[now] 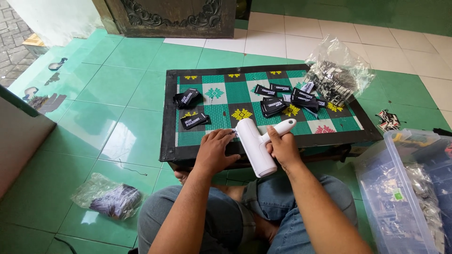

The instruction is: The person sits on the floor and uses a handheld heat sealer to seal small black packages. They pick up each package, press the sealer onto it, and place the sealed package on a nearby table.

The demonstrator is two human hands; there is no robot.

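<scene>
My right hand (282,148) grips a white hand-held tool (256,141) with a thick body and a slanted handle, held at the near edge of a low table (169,117). My left hand (214,150) rests flat on that edge just left of the tool, fingers pressing a small label that is mostly hidden. Small black fabric labels lie on the green patterned tabletop: one stack (187,98) at the left, another (194,121) nearer me, and several scattered (287,99) right of centre.
A clear plastic bag of black labels (335,75) lies on the table's far right corner. A clear plastic bin (405,188) stands at my right on the green tiled floor. Another bag of dark items (110,200) lies by my left knee. A carved wooden panel (169,16) stands behind.
</scene>
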